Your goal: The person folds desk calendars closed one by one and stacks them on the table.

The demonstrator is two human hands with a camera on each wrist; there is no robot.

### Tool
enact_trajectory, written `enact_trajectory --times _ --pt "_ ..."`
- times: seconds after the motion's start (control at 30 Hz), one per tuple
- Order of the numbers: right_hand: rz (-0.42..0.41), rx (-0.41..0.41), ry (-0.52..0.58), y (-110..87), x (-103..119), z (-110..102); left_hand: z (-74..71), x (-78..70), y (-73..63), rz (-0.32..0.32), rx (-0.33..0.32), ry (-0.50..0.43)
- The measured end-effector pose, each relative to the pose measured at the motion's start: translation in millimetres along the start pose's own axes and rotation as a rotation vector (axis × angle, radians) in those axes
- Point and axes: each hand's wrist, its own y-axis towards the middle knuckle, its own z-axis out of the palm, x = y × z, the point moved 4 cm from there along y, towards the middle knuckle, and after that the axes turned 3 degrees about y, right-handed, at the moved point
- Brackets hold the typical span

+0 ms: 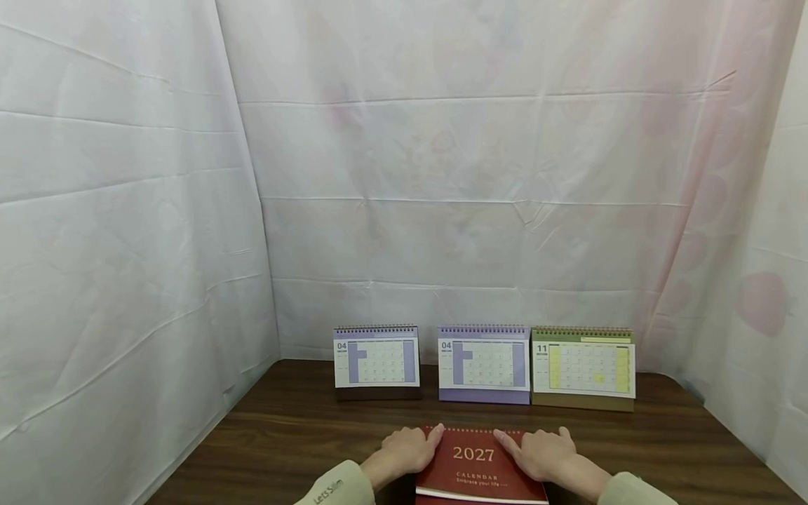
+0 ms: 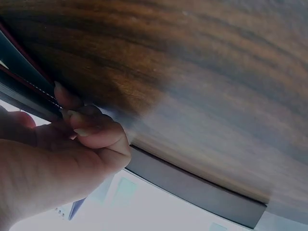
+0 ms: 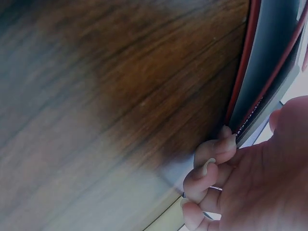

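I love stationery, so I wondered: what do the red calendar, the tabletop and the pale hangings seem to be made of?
Red calendar: probably stiff card, smooth and fairly matte; flat panels with little glare suggest it.
Tabletop: wood or wood-look laminate, low sheen; streaky grain shows, but either could look so.
Pale hangings: likely thin fabric, matte; fold creases and soft wrinkles show.

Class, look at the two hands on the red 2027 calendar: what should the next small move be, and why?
Probably ease the red calendar slightly, keeping it level, toward the middle standing calendar. The left hand and right hand grip its top on opposite sides, so an even move seems feasible, and tabletop shows between the two calendars.
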Motion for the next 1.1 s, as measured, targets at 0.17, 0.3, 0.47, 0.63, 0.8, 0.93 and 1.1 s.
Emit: enact_trajectory --times 0.17,0.3,0.47,0.63,0.8,0.93,1.1 --pt "0.002 -0.003 -0.014 -0.4 -1 1 0.5 -0.6 -1.7 -0.002 -0.003 0.024" --pt "-0.004 -0.007 -0.019 -0.9 -2 2 -0.2 -1.3 -3.9 0.005 -0.028 0.046" --pt "0.003 -0.021 -0.027 -4.5 -2 0 0.4 -0.6 -3.5 0.005 -0.051 0.075" --pt "0.004 -0.118 -0.067 -10.7 1 -6 -3.0 -4.6 -4.3 0.025 -0.166 0.128" --pt "-0.078 -0.296 -0.124 -19.9 10 -14 -9.8 -20.2 -11.5 0.169 -0.394 0.209" --pt "-0.182 -0.358 -0.038 -28.8 18 -10 -3.6 -32.5 -19.8 0.279 -0.400 0.217" --pt "-0.262 -0.319 0.151 -37.6 26 9 14.4 -41.1 -29.9 0.301 -0.238 0.198"
